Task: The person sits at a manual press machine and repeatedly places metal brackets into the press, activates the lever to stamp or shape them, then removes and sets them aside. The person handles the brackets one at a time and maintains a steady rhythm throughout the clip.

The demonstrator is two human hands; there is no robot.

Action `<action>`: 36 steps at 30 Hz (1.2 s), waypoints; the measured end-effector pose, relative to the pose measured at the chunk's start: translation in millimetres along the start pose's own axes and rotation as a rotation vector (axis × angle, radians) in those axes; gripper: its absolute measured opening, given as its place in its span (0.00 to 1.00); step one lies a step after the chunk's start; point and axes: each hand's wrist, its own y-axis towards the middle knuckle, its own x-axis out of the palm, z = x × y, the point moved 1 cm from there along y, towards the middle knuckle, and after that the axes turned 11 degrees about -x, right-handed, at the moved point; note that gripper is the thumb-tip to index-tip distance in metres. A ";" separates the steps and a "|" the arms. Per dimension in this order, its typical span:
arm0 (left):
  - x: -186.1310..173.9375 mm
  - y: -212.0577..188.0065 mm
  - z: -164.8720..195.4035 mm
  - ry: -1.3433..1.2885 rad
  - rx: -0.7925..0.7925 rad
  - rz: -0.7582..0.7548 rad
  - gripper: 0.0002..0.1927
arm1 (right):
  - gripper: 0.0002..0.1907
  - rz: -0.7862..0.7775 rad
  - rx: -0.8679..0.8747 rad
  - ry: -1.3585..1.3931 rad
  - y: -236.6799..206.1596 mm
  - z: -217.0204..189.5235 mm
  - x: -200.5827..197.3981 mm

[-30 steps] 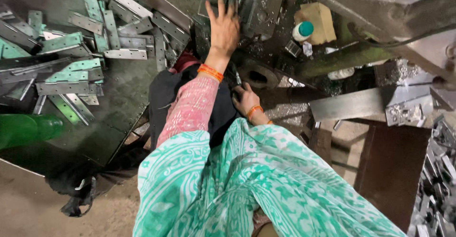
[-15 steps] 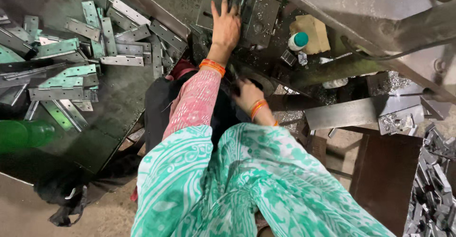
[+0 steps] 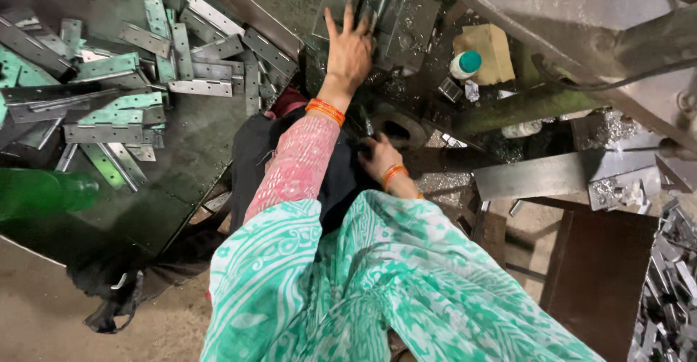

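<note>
My left hand (image 3: 349, 51) reaches forward in a pink sleeve with orange bangles. It lies flat with fingers spread on grey metal hinge plates (image 3: 406, 24) on the machine bed. My right hand (image 3: 379, 159), also with an orange bangle, rests lower down with curled fingers beside a black cloth (image 3: 254, 159) and near a round hole (image 3: 396, 126) in the machine. Whether it grips anything is hidden. A green patterned garment (image 3: 377, 289) covers my lap.
A heap of metal hinge plates (image 3: 145, 79), some tinted green, lies on a dark tray at left. A green bottle (image 3: 40, 191) lies at its near edge. A small white bottle with a teal cap (image 3: 465, 64) stands by a yellow block. Metal scrap (image 3: 671, 275) piles up at right.
Both hands stay almost where they were, the left still flat on the plates. The view has shifted slightly.
</note>
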 end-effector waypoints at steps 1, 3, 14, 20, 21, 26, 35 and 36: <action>0.3 0.3 1.0 0.000 0.002 -0.015 0.25 | 0.19 -0.049 0.006 -0.021 3.3 -1.0 -9.9; 0.2 7.0 0.0 0.001 -0.002 -0.054 0.25 | 0.20 -0.125 -0.026 -0.018 16.8 0.5 -33.6; -3.9 37.4 6.3 -0.007 -0.051 -0.001 0.25 | 0.19 0.072 -0.011 0.026 -8.2 -9.0 3.5; -1.3 37.9 5.3 -0.001 -0.036 0.015 0.27 | 0.14 0.111 0.000 0.068 -11.1 1.4 25.0; -2.4 38.9 4.8 0.016 -0.037 0.016 0.26 | 0.14 0.100 0.014 0.072 -10.2 1.9 25.5; -14.2 43.1 2.9 0.046 -0.013 -0.013 0.26 | 0.18 0.025 -0.007 0.007 -2.0 0.3 8.9; -41.7 -20.5 -4.3 0.067 0.162 0.032 0.27 | 0.21 -0.131 -0.014 0.026 26.0 -7.0 -50.8; -42.3 -35.8 -8.2 0.107 0.175 -0.014 0.27 | 0.21 -0.127 -0.011 0.029 25.2 -11.9 -52.9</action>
